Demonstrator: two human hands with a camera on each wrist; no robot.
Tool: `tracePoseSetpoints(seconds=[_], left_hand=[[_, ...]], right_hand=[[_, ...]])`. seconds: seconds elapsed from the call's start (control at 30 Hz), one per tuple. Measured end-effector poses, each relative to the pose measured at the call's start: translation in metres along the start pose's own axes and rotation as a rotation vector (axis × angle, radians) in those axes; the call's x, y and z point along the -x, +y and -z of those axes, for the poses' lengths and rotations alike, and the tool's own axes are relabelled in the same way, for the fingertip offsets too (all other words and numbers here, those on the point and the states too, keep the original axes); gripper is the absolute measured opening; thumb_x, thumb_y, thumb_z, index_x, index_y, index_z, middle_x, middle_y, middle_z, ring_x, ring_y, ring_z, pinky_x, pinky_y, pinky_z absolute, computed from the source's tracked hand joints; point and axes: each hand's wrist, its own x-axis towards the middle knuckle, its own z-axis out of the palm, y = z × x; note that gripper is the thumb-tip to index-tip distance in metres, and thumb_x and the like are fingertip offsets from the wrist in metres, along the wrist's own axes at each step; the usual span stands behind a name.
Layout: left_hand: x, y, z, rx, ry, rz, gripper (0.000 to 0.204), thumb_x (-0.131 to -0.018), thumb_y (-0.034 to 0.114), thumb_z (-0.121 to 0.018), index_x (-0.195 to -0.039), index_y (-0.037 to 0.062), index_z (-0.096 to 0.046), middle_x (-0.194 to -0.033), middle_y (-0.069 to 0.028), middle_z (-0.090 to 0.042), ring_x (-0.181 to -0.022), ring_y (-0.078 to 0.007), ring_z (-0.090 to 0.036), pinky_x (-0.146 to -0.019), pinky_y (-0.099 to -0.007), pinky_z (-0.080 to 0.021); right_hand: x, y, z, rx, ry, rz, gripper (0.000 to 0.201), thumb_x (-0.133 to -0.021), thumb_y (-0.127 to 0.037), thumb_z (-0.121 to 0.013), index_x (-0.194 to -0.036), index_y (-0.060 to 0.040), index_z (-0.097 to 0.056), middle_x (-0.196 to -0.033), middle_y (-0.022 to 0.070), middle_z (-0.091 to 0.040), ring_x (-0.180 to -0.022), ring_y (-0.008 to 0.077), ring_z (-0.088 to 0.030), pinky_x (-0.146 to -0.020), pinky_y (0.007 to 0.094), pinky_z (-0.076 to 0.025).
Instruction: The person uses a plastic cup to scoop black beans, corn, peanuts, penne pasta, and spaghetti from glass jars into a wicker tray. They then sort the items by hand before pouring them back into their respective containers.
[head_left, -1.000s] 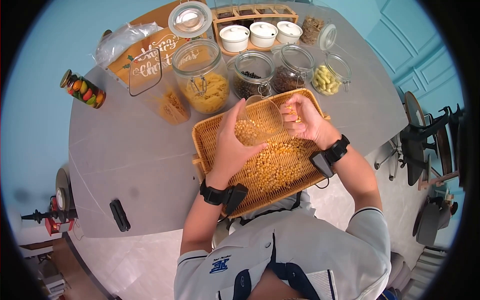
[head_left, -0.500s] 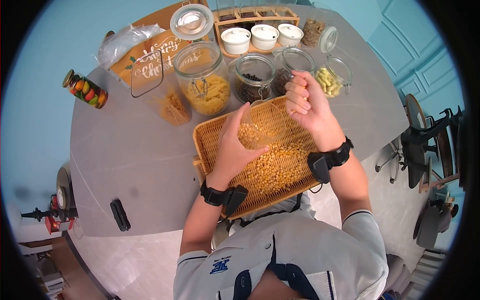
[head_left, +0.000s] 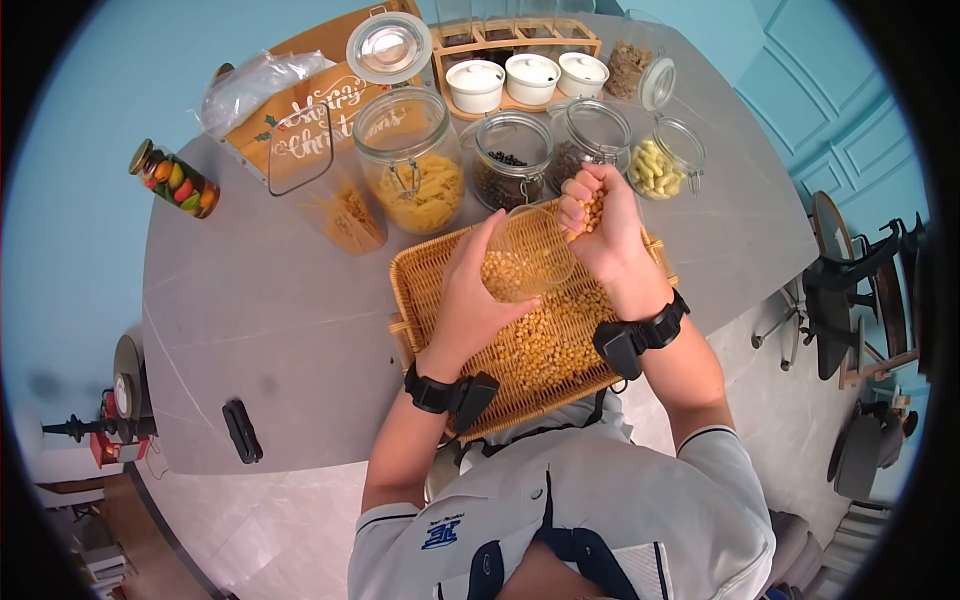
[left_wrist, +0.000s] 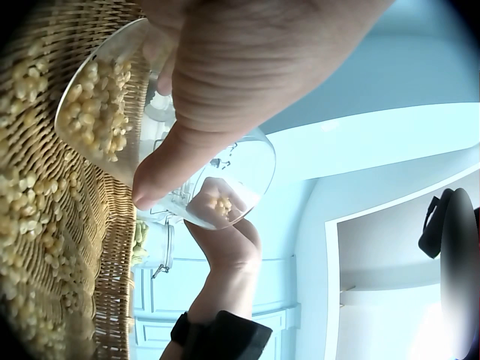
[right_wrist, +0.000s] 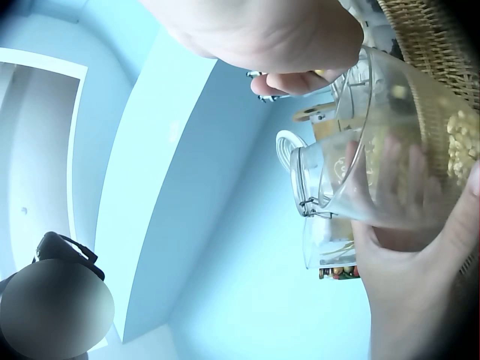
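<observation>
My left hand (head_left: 472, 295) grips a clear glass container (head_left: 545, 240), tilted over a wicker basket (head_left: 402, 275), with its mouth toward my right hand. Yellow corn kernels (left_wrist: 97, 109) lie inside the glass, as the left wrist view shows. Just beside the mouth, my right hand (head_left: 615, 240) has its fingers curled round a handful of corn kernels (head_left: 590, 212). Through the glass, the left wrist view shows some of these kernels in the palm. More loose corn kernels (head_left: 545, 350) are spread over the basket's bottom. In the right wrist view the handful is mostly hidden behind the hand.
Behind the basket stand a jar of pasta (head_left: 412, 180), a jar of dark beans (head_left: 510, 165) and a jar of pale yellow pieces (head_left: 657, 170). A tilted container of pasta (head_left: 350, 215) is at their left. White lidded pots (head_left: 474, 88) stand farther back.
My right hand rose with a closed fist, then came down and turned so that kernels show in its palm. The left hand and the glass dipped slightly toward me.
</observation>
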Motion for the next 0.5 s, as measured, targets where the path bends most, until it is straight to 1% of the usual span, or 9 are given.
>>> tracePoseSetpoints(seconds=[0.07, 0.1, 0.17, 0.2, 0.27, 0.3, 0.37, 0.4, 0.5], left_hand=[[0.0, 0.0, 0.0, -0.002, 0.002, 0.001, 0.105, -0.061, 0.009, -0.093, -0.152, 0.0031, -0.041, -0.146, -0.0165, -0.054, -0.137, -0.0282, -0.051, -0.116, -0.0393, -0.04], [0.0, 0.0, 0.0, -0.003, 0.003, 0.001, 0.105, -0.061, 0.009, -0.093, -0.153, 0.0032, -0.041, -0.146, -0.0166, -0.054, -0.137, -0.0282, -0.051, -0.116, -0.0393, -0.04], [0.001, 0.001, 0.0, 0.006, 0.016, -0.01, 0.104, -0.061, 0.008, -0.092, -0.151, 0.0046, -0.042, -0.144, -0.0172, -0.055, -0.135, -0.0329, -0.052, -0.114, -0.0426, -0.041], [0.001, 0.002, -0.001, 0.01, 0.023, -0.015, 0.103, -0.06, 0.008, -0.092, -0.151, 0.0053, -0.043, -0.143, -0.0176, -0.056, -0.134, -0.0353, -0.052, -0.114, -0.0442, -0.041], [0.0, 0.001, -0.001, 0.013, 0.019, -0.014, 0.103, -0.06, 0.008, -0.092, -0.151, 0.0053, -0.043, -0.143, -0.0177, -0.056, -0.134, -0.0354, -0.052, -0.114, -0.0444, -0.041], [0.0, 0.001, -0.001, 0.015, 0.017, -0.013, 0.103, -0.061, 0.008, -0.092, -0.151, 0.0053, -0.043, -0.143, -0.0177, -0.056, -0.134, -0.0355, -0.052, -0.114, -0.0445, -0.041], [0.0, 0.001, 0.0, 0.021, 0.01, 0.0, 0.104, -0.062, 0.009, -0.092, -0.152, 0.0042, -0.042, -0.145, -0.0171, -0.055, -0.136, -0.0309, -0.051, -0.115, -0.0413, -0.04], [0.0, 0.001, 0.0, 0.025, 0.007, 0.007, 0.104, -0.062, 0.01, -0.092, -0.153, 0.0037, -0.041, -0.146, -0.0168, -0.054, -0.137, -0.0286, -0.051, -0.115, -0.0398, -0.04], [0.001, -0.002, -0.001, 0.009, 0.014, -0.009, 0.104, -0.062, 0.009, -0.092, -0.153, 0.0038, -0.041, -0.145, -0.017, -0.054, -0.137, -0.029, -0.051, -0.115, -0.04, -0.04]], right_hand=[[0.003, 0.003, -0.007, 0.044, 0.049, 0.044, 0.023, -0.101, -0.023, -0.048, -0.079, -0.0149, -0.045, -0.066, -0.0015, -0.044, -0.059, 0.0153, -0.048, -0.054, 0.0279, -0.04], [0.003, 0.004, -0.007, 0.034, 0.03, 0.046, 0.022, -0.101, -0.023, -0.049, -0.08, -0.014, -0.046, -0.067, -0.0009, -0.044, -0.061, 0.0159, -0.049, -0.057, 0.0283, -0.042], [0.003, 0.007, -0.006, 0.011, -0.009, 0.047, 0.02, -0.1, -0.023, -0.049, -0.083, -0.0122, -0.047, -0.068, 0.0003, -0.045, -0.066, 0.0172, -0.051, -0.062, 0.029, -0.044], [0.005, 0.008, -0.008, 0.013, -0.002, 0.052, 0.02, -0.1, -0.023, -0.05, -0.084, -0.0119, -0.047, -0.068, 0.0004, -0.045, -0.067, 0.0175, -0.051, -0.063, 0.0297, -0.044], [0.009, 0.01, -0.013, 0.015, 0.012, 0.062, 0.019, -0.1, -0.022, -0.05, -0.085, -0.0113, -0.047, -0.069, 0.0007, -0.045, -0.069, 0.0181, -0.051, -0.065, 0.0312, -0.044], [0.009, 0.01, -0.012, 0.011, -0.024, 0.049, 0.019, -0.1, -0.023, -0.051, -0.084, -0.0114, -0.047, -0.068, 0.0006, -0.045, -0.069, 0.0184, -0.051, -0.066, 0.0313, -0.044], [0.009, 0.011, -0.008, 0.005, -0.096, 0.024, 0.02, -0.099, -0.023, -0.052, -0.084, -0.0117, -0.047, -0.068, 0.0004, -0.044, -0.068, 0.0188, -0.05, -0.066, 0.0317, -0.044], [0.012, 0.011, -0.01, 0.024, -0.078, 0.018, 0.02, -0.099, -0.023, -0.052, -0.083, -0.0118, -0.047, -0.067, 0.0002, -0.044, -0.069, 0.0189, -0.05, -0.067, 0.0315, -0.043], [0.018, 0.013, -0.015, 0.082, -0.054, 0.008, 0.022, -0.098, -0.025, -0.053, -0.081, -0.0121, -0.047, -0.066, -0.0003, -0.042, -0.07, 0.0191, -0.05, -0.069, 0.0312, -0.043]])
